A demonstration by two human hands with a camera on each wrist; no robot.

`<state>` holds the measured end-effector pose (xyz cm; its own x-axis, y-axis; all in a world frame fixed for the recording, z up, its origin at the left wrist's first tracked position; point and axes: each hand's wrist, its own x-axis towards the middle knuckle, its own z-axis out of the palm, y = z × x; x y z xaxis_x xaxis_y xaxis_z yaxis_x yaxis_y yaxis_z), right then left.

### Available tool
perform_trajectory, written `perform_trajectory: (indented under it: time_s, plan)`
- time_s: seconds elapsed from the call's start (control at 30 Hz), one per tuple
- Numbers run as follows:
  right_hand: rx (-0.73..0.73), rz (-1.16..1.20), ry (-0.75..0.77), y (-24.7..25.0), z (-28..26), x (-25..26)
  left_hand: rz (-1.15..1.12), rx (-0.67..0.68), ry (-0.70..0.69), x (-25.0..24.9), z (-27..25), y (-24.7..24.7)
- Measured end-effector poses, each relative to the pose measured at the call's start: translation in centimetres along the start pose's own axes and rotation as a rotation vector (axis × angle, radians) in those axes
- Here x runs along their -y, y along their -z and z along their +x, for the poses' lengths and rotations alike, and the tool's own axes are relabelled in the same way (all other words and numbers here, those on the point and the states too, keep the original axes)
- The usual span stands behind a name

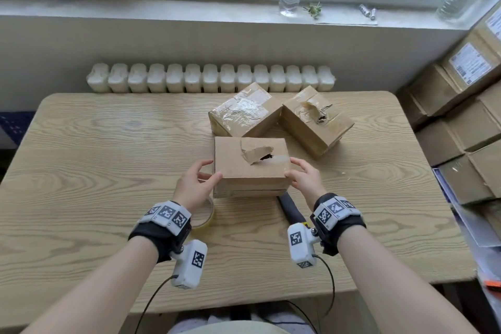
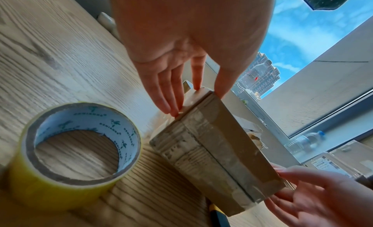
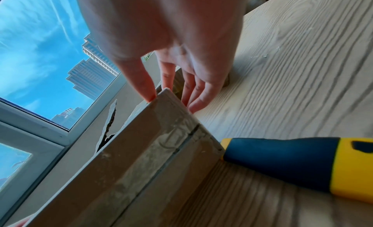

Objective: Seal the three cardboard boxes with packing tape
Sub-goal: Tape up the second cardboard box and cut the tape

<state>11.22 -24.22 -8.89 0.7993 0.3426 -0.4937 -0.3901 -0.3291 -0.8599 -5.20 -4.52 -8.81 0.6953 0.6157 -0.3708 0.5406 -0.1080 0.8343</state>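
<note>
Plain brown cardboard, and pretty beat up: the nearest box (image 1: 250, 165) has a torn flap of old tape (image 1: 256, 153) and a hole in its top, so I'd guess it's light, stiff at the edges and soft around that tear. Best grip is at the corners and side faces, which is where the hands are. The left hand (image 1: 196, 184) pinches the near left corner with thumb on top and fingers down the side, and the right hand (image 1: 305, 180) does the same at the near right corner. The tape roll (image 2: 74, 153) sits on the worktop (image 1: 95, 171) under the left wrist. The other two boxes (image 1: 245, 111) (image 1: 315, 120) sit just beyond the fingertips.
</note>
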Motion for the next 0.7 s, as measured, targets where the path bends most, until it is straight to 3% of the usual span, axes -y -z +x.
perform_trajectory:
  time_s: [0.33,0.7]
  plan:
    - [0.155,-0.118,0.063,-3.5,1.9,2.0,-0.046,-0.094,0.089,1.2,1.3,1.5]
    - [0.136,-0.174,-0.002,-3.9,1.1,-0.9,-0.065,-0.035,0.073,2.4,0.4,2.1]
